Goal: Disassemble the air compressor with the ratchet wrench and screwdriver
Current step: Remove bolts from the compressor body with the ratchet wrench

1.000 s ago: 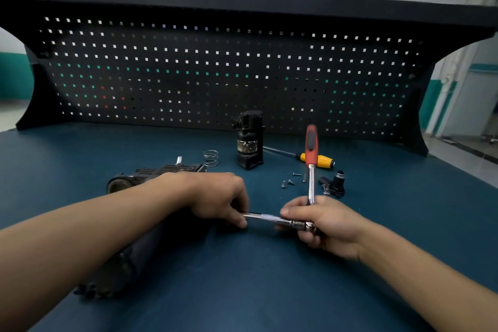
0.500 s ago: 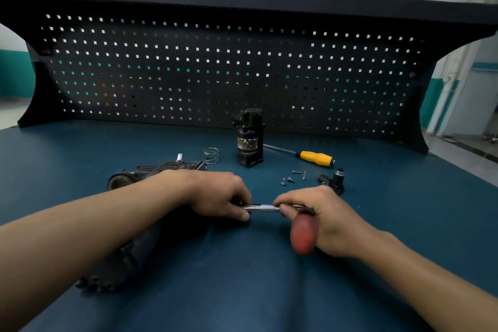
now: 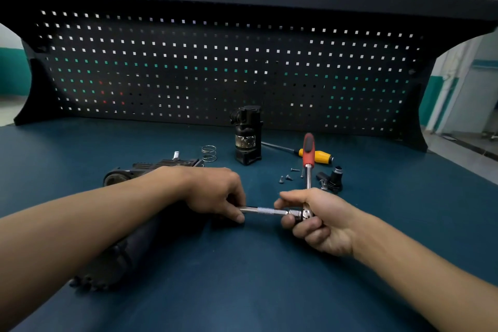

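The black air compressor body (image 3: 126,248) lies on the blue table under my left forearm. My left hand (image 3: 215,191) holds its right end, fingertips pinching the chrome extension bar (image 3: 265,210) where it meets the compressor. My right hand (image 3: 315,219) grips the head of the ratchet wrench (image 3: 308,159), whose red handle points away from me. The yellow-handled screwdriver (image 3: 314,156) lies behind it on the table.
A removed black cylinder part (image 3: 246,135) stands upright at the back. A coil spring (image 3: 208,153), several loose screws (image 3: 288,176) and a small black fitting (image 3: 332,179) lie around it. A black pegboard wall (image 3: 215,67) closes the table's far side.
The ratchet handle swung down toward me half a second ago and now points away and up again, as it did one second ago. My left hand stayed in place.
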